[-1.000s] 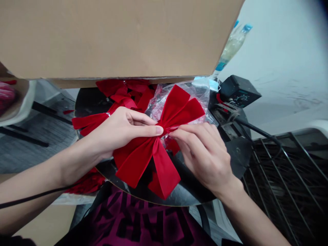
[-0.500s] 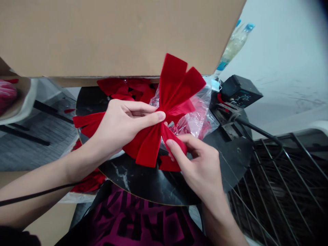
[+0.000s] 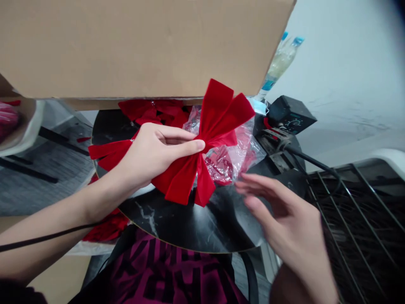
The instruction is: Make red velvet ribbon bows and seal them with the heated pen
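Note:
A red velvet bow (image 3: 202,145) with several loops and tails lies pressed on the round black marble tabletop (image 3: 186,226). My left hand (image 3: 155,154) holds it, the thumb and fingers pinching its knot from the left. My right hand (image 3: 281,215) is off the bow, fingers spread and slightly blurred, hovering to the lower right over the table edge. A clear plastic bag (image 3: 230,162) with red pieces inside lies under the bow's right side. More red velvet pieces (image 3: 155,110) are heaped at the back, partly hidden beneath a cardboard sheet (image 3: 126,46).
A black electrical unit with a dial (image 3: 291,114) and a black cable (image 3: 311,158) stand at right, beside a wire rack (image 3: 354,215). A plastic bottle (image 3: 278,63) and a blue face mask (image 3: 259,106) are at back right. Red scraps (image 3: 106,228) lie below the table's left edge.
My right hand has let go of the bow and moved right, away from it, fingers opening. The bow stays under my left hand, its tails now hanging free below the knot.

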`<state>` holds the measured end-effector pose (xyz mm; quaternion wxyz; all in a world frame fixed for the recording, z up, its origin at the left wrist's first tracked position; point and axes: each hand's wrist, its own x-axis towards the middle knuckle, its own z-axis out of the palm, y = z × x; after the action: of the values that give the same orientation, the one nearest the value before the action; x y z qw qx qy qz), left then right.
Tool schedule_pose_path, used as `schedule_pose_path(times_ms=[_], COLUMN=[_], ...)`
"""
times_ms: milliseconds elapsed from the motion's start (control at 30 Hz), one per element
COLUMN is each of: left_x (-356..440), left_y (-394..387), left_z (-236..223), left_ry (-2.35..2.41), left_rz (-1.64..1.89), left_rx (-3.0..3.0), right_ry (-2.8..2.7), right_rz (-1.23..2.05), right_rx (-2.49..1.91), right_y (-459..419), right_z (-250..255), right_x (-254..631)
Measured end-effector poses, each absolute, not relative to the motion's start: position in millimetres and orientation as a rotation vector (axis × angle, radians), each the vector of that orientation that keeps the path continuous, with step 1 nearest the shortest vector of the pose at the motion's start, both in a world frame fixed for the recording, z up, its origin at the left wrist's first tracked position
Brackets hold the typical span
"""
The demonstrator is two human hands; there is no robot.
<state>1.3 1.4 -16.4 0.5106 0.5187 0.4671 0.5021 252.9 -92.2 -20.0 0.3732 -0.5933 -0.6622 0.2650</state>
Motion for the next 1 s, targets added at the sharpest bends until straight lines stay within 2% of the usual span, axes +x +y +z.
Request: schedule_pose_path(times_ms=[167, 367, 700, 867, 933, 1000], left_x=[9, 5, 12, 0, -5, -8], left_y=[-9, -12, -18, -9, -6, -4], left_z=[-15, -9, -9, -3, 0, 1], left_ry=[1.112, 1.168, 1.159, 1.151, 1.171, 1.206], left_rz=[1.142, 1.135, 1.221, 1.183, 1.132, 1.072], left_rx=[1.324, 1.391, 1.239, 1.228, 1.245, 1.266], right_ry=[-1.751, -1.872, -1.319, -2.014, -2.052, -1.923], right_rz=[0.472, 0.317, 0.8, 1.063, 0.714, 0.191], right_rx=[-1.254, -1.21, -1.248, -1.326, -1.375, -1.336], right_y=[-53, -57, -65, -90, -89, -79], right_z=[-20, -20, -34, -16, -4, 4], right_x=[185, 187, 170, 214, 232, 238])
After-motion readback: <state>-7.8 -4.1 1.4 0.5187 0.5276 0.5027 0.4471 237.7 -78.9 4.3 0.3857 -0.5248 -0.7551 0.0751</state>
